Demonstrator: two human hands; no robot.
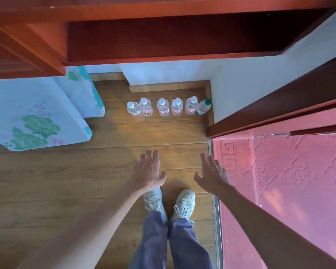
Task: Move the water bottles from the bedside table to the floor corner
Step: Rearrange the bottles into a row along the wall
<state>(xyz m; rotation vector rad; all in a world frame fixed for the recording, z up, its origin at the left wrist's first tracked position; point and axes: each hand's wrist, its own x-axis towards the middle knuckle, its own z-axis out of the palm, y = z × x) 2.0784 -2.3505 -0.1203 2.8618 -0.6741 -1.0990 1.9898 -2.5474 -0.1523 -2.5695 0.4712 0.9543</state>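
Judging from how things lie, the job looks finished or nearly so. Six water bottles (169, 107) stand upright in a row on the wooden floor (66, 181), at twelve o'clock from me, tucked into the corner where the white wall (241, 90) turns. Five have white caps and red labels. The green-capped bottle (203, 107) closes the row at its three o'clock end, nearest the corner and just beside its neighbour. None has tipped. I cannot pick out the bedside bench in this view, so I cannot tell whether any bottle waits on it; if some do, fetching them is all that is left.

My left grip (148, 170) and right grip (211, 174) both hang over the floor with palms down, fingers straight and spread, thumbs pointing toward each other, and nothing held in either. They are level with one another and well short of the bottles, with my arms stretched forward from seven and five o'clock. My shoes (184, 202) stand at six o'clock, just below the wrists. Floral bedding (33, 113) lies at ten o'clock and a red carpet (289, 181) at three o'clock.
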